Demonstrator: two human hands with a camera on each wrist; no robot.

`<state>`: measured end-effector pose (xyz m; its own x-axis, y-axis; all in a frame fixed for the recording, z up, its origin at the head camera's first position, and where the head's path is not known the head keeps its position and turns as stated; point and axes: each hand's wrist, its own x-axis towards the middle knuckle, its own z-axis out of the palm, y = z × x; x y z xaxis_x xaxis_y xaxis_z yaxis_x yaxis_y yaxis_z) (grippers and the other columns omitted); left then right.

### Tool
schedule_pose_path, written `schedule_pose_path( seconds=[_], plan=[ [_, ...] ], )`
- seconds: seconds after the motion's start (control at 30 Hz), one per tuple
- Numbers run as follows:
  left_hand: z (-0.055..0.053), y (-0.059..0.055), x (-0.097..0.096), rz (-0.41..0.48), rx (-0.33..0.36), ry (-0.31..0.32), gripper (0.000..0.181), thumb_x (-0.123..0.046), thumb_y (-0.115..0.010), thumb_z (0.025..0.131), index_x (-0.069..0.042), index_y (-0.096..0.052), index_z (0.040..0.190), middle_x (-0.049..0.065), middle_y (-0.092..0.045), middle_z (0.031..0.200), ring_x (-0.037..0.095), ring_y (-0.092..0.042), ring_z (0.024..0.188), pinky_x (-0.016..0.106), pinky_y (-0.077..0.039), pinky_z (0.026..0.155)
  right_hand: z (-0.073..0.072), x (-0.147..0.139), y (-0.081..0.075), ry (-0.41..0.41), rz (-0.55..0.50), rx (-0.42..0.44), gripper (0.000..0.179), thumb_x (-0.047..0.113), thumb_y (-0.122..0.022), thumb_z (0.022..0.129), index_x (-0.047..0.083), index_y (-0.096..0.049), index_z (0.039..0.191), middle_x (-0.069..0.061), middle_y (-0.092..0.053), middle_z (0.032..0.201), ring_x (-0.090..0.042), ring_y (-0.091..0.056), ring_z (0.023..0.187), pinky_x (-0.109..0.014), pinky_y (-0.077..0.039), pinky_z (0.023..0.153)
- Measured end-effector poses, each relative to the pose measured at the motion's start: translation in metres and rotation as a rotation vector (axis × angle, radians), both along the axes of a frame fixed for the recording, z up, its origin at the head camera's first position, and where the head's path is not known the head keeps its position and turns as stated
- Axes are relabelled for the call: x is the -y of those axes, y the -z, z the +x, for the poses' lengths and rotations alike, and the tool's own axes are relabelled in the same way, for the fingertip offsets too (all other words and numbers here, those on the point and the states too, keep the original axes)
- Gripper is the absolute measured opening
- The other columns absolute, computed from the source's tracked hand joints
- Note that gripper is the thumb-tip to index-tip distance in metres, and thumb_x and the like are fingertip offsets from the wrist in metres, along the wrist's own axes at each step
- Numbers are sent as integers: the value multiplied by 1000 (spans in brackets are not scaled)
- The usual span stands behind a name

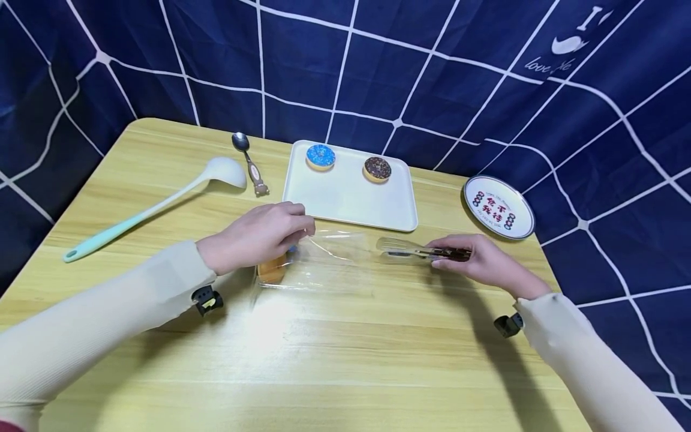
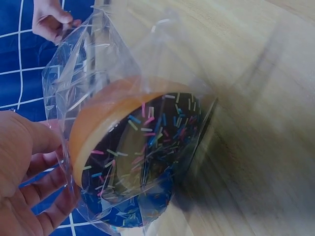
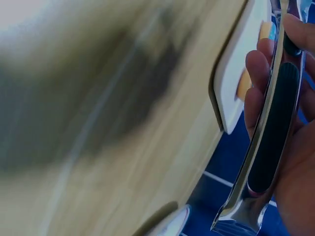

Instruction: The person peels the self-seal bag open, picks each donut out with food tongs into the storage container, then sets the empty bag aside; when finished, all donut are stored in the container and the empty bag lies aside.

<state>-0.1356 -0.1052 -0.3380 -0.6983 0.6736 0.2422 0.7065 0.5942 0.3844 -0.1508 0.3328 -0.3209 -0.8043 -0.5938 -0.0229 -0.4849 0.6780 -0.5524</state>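
At the left of the pale wood-grain counter [image 1: 345,360] lies a white ladle with a mint-green handle end [image 1: 156,207], and beside its bowl a small metal spoon with a brown bear-shaped handle [image 1: 254,171]. Next, the left of the two hands [image 1: 258,237] pinches a clear plastic bag [image 1: 335,258] between thumb and fingers. At the bag's left end sit a chocolate-iced doughnut with coloured sprinkles [image 2: 170,115] and, partly hidden by it, a blue-iced doughnut [image 2: 138,211]. Behind the bag, a white rectangular tray [image 1: 351,201] bears a second blue-iced doughnut [image 1: 321,156] and, to its right, a dark-brown-iced one [image 1: 377,168]. Further right, the right hand [image 1: 483,258] grips metal tongs with dark grips [image 1: 415,250], their tips near the bag's right end. Rightmost is a round white plate with red lettering and a dark rim [image 1: 499,207].
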Motion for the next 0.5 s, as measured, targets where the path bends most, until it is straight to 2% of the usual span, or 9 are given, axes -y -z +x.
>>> schedule_pose_path(
  seconds=[0.1, 0.27, 0.5],
  plan=[
    [0, 1, -1, 0, -8, -2, 9, -6, -69, 100, -12, -73, 104, 2, -69, 95, 17, -64, 86, 35, -58, 79, 3, 6, 7, -17, 24, 13, 32, 11, -80, 93, 12, -76, 124, -4, -80, 109, 3, -68, 93, -14, -54, 81],
    [2, 2, -2, -7, -5, -7, 10, -5, -68, 100, -12, -73, 106, 2, -69, 97, 17, -63, 86, 34, -58, 78, 8, 25, 18, -46, 31, -9, 36, 13, -80, 93, 10, -73, 128, -7, -80, 115, -5, -70, 97, -20, -57, 85],
    [2, 3, -3, -1, -21, -19, 15, -3, -67, 100, -11, -73, 110, 3, -69, 98, 17, -62, 85, 34, -57, 76, 5, 59, 25, -111, 49, -53, 40, 16, -77, 96, 9, -69, 135, -5, -76, 126, -21, -73, 114, -40, -59, 98]
  ],
)
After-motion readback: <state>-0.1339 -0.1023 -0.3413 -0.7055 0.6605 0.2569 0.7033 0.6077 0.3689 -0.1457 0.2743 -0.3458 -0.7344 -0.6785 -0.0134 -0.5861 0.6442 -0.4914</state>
